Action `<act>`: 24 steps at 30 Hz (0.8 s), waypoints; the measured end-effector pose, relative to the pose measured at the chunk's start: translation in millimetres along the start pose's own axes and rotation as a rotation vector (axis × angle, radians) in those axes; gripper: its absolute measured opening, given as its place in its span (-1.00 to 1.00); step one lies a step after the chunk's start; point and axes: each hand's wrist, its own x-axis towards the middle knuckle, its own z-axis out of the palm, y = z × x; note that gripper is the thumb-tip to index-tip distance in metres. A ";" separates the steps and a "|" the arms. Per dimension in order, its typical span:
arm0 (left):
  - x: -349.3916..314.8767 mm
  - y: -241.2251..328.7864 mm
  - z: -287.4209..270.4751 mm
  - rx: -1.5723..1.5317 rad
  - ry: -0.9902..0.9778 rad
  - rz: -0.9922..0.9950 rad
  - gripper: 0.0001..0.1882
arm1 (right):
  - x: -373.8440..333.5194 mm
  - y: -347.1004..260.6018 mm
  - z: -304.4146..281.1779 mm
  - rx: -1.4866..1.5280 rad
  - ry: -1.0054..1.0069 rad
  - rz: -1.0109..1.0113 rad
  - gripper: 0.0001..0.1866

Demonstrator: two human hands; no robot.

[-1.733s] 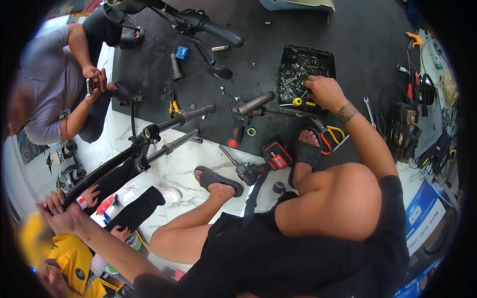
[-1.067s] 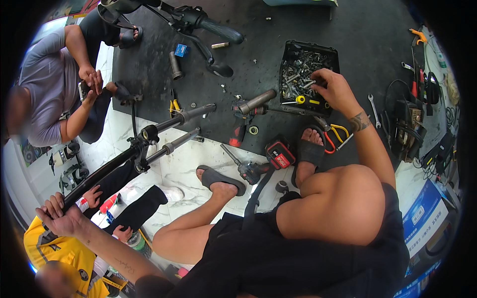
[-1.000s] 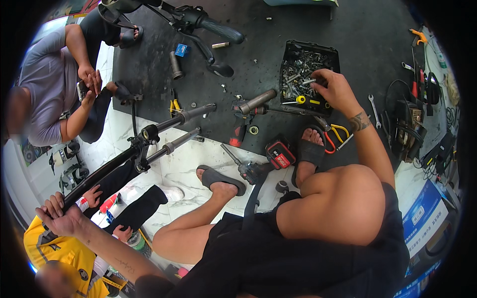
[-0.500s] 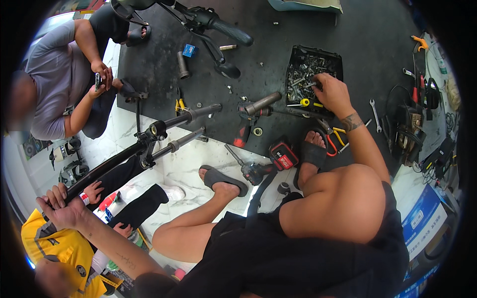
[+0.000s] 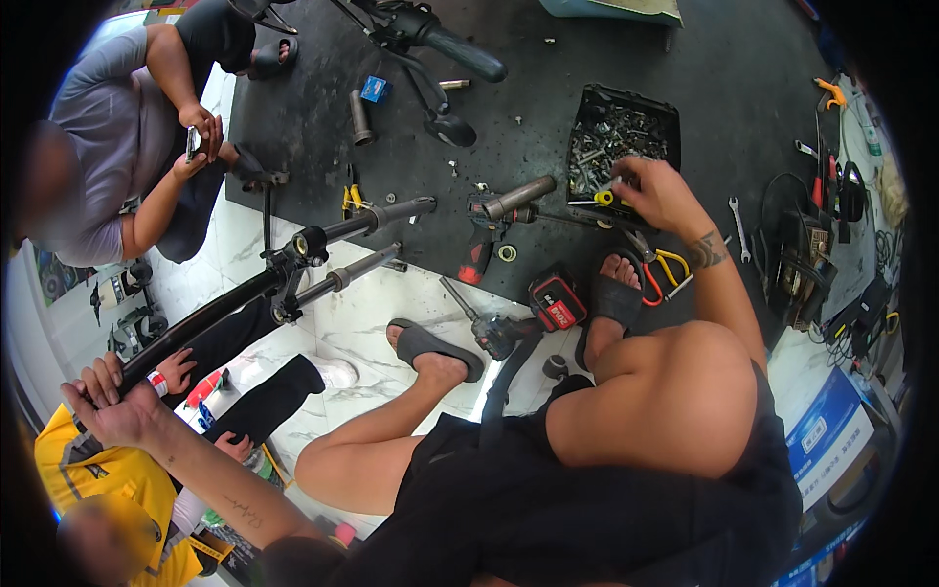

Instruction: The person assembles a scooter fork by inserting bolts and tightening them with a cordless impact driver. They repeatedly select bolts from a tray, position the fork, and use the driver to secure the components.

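My left hand [image 5: 115, 403] is at the far left, its fingers curled round the upper end of a black front fork [image 5: 210, 318]. The fork slants up and right to its clamp, where two grey legs [image 5: 391, 212] stick out over the mat's edge. My right hand [image 5: 657, 193] is bent over the near right corner of a black parts box [image 5: 677, 132] full of loose screws and bolts [image 5: 618, 137]. Its fingertips are drawn together beside a yellow-handled screwdriver [image 5: 603, 198] at the box's near rim. Whatever lies between those fingers is hidden.
On the dark mat lie a red-and-black power drill [image 5: 481, 235], a metal tube [image 5: 520, 197], pliers [image 5: 649, 274] and a wrench [image 5: 738, 230]. Near my feet stands a battery pack [image 5: 558, 301]. Two people are at left, one holding a phone [image 5: 194, 144]. A handlebar [image 5: 455, 51] hangs overhead.
My right hand has shifted down and toward the near rim of the parts box, closer to the yellow handle. My left hand keeps its grip on the fork. The view has shifted slightly.
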 end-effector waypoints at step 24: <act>7.9 -1.2 0.9 0.021 0.047 -0.002 -0.57 | 2.4 9.1 32.4 -0.185 -0.032 -0.059 -0.80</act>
